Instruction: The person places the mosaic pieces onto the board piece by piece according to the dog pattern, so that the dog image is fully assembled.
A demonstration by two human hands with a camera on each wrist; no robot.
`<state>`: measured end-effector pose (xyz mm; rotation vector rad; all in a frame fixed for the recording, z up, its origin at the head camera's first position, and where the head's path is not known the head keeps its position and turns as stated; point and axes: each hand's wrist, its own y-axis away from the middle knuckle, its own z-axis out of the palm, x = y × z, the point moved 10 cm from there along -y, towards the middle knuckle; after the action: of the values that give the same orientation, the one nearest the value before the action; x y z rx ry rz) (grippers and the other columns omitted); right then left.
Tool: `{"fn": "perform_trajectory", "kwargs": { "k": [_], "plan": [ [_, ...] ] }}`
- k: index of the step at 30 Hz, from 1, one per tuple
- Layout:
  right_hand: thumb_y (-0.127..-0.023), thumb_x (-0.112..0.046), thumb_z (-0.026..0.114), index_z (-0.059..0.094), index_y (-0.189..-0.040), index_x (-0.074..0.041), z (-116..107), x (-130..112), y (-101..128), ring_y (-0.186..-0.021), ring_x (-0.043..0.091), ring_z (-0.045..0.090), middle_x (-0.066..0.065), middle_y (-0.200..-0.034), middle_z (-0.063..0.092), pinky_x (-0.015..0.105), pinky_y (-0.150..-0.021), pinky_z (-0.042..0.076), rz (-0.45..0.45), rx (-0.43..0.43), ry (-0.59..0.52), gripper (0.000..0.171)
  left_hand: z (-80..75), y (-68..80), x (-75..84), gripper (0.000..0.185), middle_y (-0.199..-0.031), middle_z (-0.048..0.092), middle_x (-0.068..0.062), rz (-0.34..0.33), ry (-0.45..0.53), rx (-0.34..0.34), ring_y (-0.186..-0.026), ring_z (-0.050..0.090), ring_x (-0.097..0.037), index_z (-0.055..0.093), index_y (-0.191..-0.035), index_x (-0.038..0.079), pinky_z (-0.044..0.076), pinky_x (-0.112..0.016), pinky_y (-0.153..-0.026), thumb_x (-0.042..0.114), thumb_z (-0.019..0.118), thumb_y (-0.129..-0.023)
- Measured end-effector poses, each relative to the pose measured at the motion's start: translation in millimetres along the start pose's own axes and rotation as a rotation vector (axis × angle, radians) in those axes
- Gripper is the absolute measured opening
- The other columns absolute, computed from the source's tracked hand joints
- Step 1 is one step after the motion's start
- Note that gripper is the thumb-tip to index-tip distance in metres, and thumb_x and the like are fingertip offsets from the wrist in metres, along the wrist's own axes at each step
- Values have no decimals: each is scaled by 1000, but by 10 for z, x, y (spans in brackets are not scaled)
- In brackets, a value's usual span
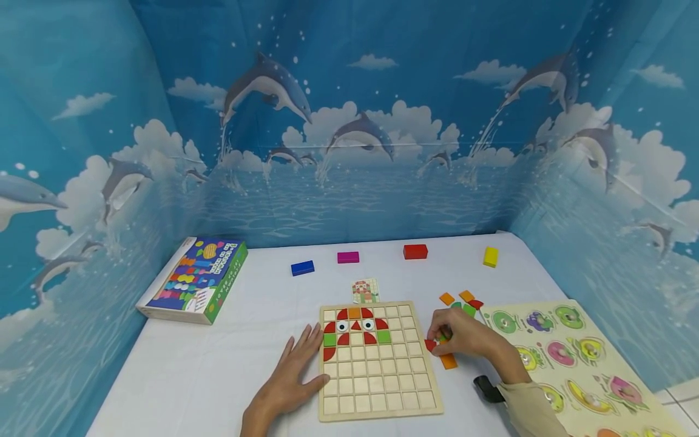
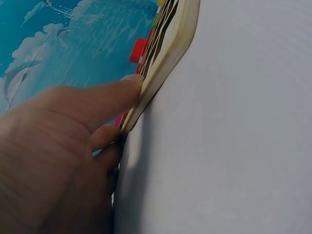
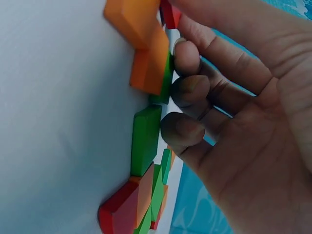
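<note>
A wooden grid board lies in the middle of the white table, with red, orange and green pieces forming a face in its top rows. My left hand lies flat on the table. Its straight fingers press against the board's left edge, as the left wrist view shows close up. My right hand hovers over loose pieces just right of the board, fingers curled, and pinches a small red piece at its fingertips. Orange pieces and green pieces lie under that hand.
More loose pieces lie behind my right hand, and a pattern card sits behind the board. An animal peg puzzle lies at the right, a colourful box at the left. Blue, magenta, red and yellow blocks line the back.
</note>
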<state>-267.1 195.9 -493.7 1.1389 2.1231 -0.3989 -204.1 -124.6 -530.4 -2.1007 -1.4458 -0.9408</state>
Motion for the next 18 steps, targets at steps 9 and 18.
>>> {"fn": "perform_trajectory", "kwargs": {
  "k": [9,18],
  "plan": [
    [-87,-12,91,75,-88,-13,-41,23,4,-67,9,55,-5,-73,60,20,-57,47,57,7,-36,17,-5,-2,-12,90,-180,23,1,2,-6,7,-168,10,-30,32,-171,14,0,-56,-135,29,81,-97],
    [-94,-9,84,86,-102,-10,-3,-262,-89,-73,5,61,-4,-93,80,21,-65,55,-97,21,-119,8,-17,-11,2,89,-179,24,-2,11,-15,14,-167,12,-31,33,-170,12,1,-58,-135,28,81,-97]
  ]
}}
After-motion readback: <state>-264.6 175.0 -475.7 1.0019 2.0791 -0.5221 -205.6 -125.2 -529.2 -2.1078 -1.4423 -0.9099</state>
